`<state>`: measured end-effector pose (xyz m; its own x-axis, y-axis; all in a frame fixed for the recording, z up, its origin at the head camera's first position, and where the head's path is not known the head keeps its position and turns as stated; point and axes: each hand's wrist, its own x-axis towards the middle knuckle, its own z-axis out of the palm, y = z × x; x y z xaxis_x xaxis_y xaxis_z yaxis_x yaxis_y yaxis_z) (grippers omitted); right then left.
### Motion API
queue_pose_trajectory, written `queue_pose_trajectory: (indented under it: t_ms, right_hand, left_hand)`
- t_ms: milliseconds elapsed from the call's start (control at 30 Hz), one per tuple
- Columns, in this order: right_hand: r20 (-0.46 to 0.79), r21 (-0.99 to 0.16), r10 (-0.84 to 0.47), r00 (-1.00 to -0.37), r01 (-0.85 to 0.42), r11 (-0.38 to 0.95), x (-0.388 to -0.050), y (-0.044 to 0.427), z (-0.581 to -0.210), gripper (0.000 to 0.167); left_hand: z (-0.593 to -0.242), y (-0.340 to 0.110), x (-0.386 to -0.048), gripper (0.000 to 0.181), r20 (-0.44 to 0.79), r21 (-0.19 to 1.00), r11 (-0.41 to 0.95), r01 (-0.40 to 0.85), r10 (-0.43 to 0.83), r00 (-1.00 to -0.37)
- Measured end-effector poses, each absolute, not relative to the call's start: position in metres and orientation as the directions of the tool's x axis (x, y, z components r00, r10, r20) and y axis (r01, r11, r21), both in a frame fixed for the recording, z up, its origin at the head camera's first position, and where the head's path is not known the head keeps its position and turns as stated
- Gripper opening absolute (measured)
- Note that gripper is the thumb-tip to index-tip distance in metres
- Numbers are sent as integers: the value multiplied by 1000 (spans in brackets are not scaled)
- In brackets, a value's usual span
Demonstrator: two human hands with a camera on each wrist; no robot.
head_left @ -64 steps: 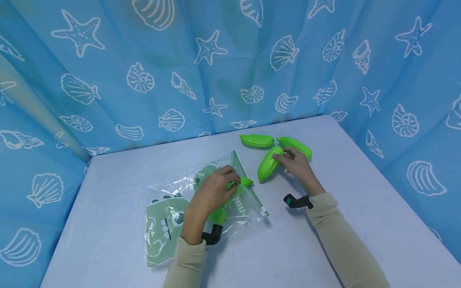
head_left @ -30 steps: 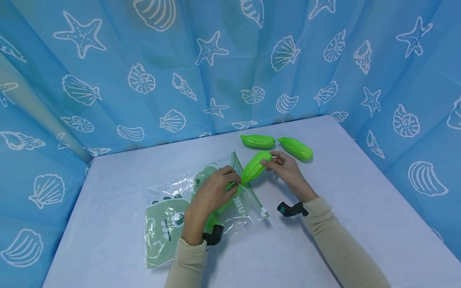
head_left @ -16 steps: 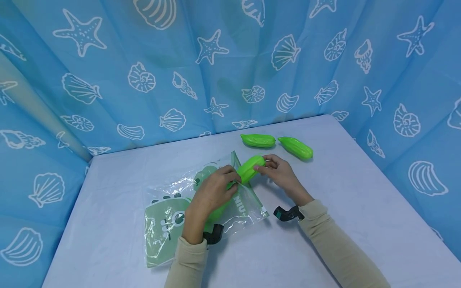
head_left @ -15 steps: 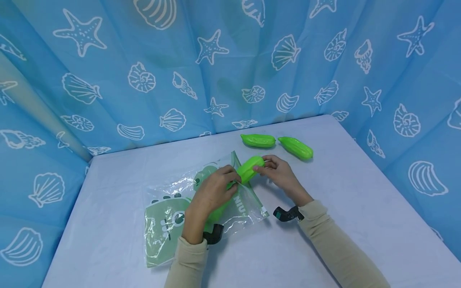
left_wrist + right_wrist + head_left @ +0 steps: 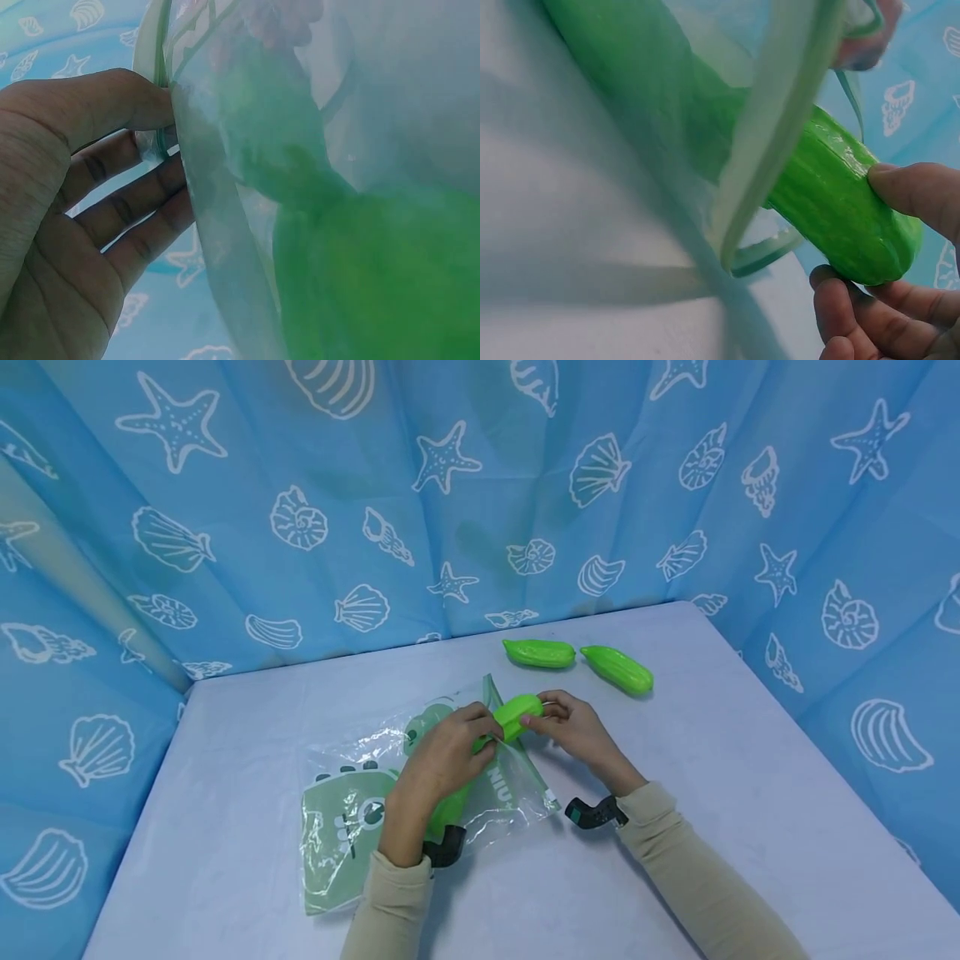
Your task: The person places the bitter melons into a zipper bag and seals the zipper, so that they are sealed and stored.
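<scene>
A clear zip bag point(image 5: 333, 852) printed with a green cartoon lies on the table, its green-edged mouth toward the right. My left hand point(image 5: 442, 756) pinches the bag's mouth edge between thumb and fingers, as the left wrist view also shows. My right hand point(image 5: 573, 731) holds a bright green toy cucumber point(image 5: 519, 714) by its blunt end. In the right wrist view, thumb and fingertips grip that cucumber point(image 5: 847, 202), and its other end is inside the bag's mouth. Another green cucumber point(image 5: 448, 814) shows through the plastic, partly hidden by my left hand.
Two more green toy cucumbers, a left one point(image 5: 540, 653) and a right one point(image 5: 618, 670), lie at the back right of the white-covered table point(image 5: 225, 760). A blue curtain point(image 5: 480, 510) with shell patterns stands around the table's back and sides.
My right hand has moved left and slightly nearer with the cucumber, from beside the bag until its end entered the mouth. My left hand has kept its hold on the bag.
</scene>
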<state>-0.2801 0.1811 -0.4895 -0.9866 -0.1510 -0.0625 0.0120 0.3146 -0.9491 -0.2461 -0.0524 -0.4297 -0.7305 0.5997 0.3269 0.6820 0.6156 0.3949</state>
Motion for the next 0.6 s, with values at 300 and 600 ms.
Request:
queue_pose_trajectory:
  t_ms: [300, 600]
  right_hand:
    - [14, -917, -167, -986, -80, 392, -273, 174, -487, 56]
    - [42, -908, -169, -985, -108, 405, -271, 171, -488, 50]
  left_hand:
    - [-429, -51, -246, 11, 312, 388, 631, 672, 596, -740]
    - [-428, -51, -247, 11, 309, 394, 631, 669, 594, -742]
